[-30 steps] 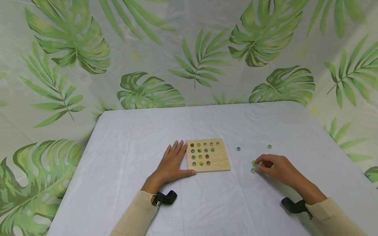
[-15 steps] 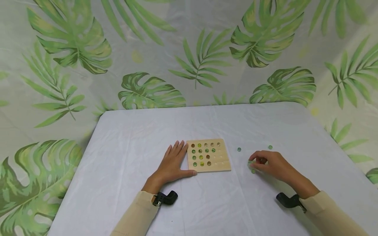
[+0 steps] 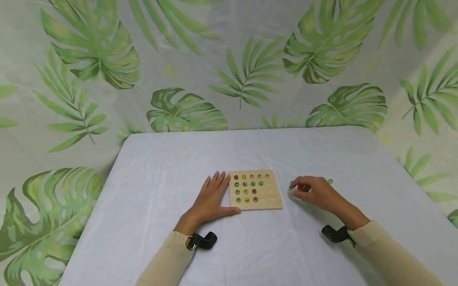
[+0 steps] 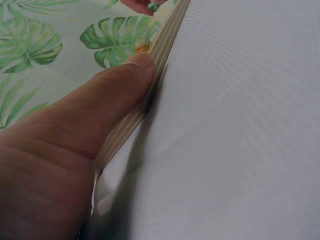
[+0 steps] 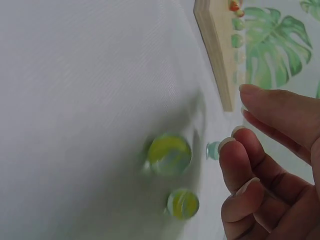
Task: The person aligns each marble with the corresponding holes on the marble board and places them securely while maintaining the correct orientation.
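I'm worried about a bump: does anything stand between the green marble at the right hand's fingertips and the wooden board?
Nothing visible: only white cloth lies between the green marble and the wooden board. A second marble sits close by, seemingly beside the path.

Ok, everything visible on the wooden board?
The wooden board: pale, rectangular, edge layered like plywood, four rows of round hollows. Glass-looking marbles fill five, four, three and three from the far row; remaining hollows empty at right. Lies flat on the white cloth. Left grip touches its near edge with the thumb.
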A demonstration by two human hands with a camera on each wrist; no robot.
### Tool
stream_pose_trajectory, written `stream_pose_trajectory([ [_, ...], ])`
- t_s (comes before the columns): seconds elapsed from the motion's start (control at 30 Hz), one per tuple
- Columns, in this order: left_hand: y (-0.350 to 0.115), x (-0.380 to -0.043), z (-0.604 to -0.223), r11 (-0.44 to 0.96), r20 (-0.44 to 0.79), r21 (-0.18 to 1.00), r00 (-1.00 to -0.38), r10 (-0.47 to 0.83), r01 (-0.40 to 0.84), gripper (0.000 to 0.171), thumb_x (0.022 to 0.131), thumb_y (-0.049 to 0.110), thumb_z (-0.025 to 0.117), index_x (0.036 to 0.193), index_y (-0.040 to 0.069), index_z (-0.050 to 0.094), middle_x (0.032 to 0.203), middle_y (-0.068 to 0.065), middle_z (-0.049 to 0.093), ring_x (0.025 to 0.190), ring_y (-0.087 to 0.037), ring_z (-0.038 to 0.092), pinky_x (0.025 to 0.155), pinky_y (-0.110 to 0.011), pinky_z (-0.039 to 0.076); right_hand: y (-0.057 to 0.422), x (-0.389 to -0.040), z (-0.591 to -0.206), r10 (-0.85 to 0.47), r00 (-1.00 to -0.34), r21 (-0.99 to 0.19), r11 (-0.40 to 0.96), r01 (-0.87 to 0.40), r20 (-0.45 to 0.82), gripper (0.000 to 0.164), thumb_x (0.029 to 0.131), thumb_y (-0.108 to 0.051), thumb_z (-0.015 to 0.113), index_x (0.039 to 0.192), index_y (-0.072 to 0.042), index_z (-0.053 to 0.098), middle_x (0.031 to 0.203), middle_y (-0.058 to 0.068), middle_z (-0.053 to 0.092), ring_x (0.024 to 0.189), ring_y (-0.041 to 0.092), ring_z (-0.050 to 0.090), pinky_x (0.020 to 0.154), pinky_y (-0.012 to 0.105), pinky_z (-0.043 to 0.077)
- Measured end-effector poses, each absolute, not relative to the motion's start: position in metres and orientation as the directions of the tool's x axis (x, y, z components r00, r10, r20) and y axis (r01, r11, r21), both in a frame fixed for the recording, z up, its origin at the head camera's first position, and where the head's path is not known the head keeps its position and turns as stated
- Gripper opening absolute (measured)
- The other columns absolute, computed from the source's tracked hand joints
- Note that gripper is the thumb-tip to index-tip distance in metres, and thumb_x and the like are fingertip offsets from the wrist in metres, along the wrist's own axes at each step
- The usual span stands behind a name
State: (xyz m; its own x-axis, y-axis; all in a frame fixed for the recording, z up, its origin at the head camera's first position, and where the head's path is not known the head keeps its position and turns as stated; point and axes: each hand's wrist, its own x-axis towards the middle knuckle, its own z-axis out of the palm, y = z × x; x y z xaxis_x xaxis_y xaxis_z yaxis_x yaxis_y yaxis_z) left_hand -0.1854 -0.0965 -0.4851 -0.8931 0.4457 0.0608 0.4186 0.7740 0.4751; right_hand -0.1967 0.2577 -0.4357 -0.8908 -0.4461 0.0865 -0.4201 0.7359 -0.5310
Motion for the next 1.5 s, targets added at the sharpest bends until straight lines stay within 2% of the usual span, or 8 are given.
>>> stream_pose_trajectory([
  [0.9,-0.098,-0.186,-0.487,0.779,0.063,0.456,-0.889,0.454,0.43,0.112,0.074,0.075,0.061,0.155,0.01,0.019,0.161,-0.008,0.014,0.148,-0.025,0.004,0.119,-0.044,0.003,0.225,-0.236,-0.438,-0.452,-0.891,-0.591,0.709,-0.386,0.04,0.013,0.086,-0.021,0.074,0.097,-0.017,0.071,0.072,-0.005,0.059,0.064,0.012,0.052,0.057,0.026,0.044],
  [1.5,-0.098,-0.185,-0.485,0.783,0.054,0.452,-0.89,0.453,0.427,0.112,0.074,0.076,0.061,0.155,0.01,0.018,0.161,-0.008,0.014,0.148,-0.024,0.004,0.119,-0.043,0.002,0.208,-0.241,-0.445,-0.458,-0.889,-0.625,0.702,-0.341,-0.029,0.014,0.085,-0.022,0.075,0.098,-0.017,0.072,0.074,-0.003,0.057,0.068,0.015,0.049,0.058,0.026,0.042],
])
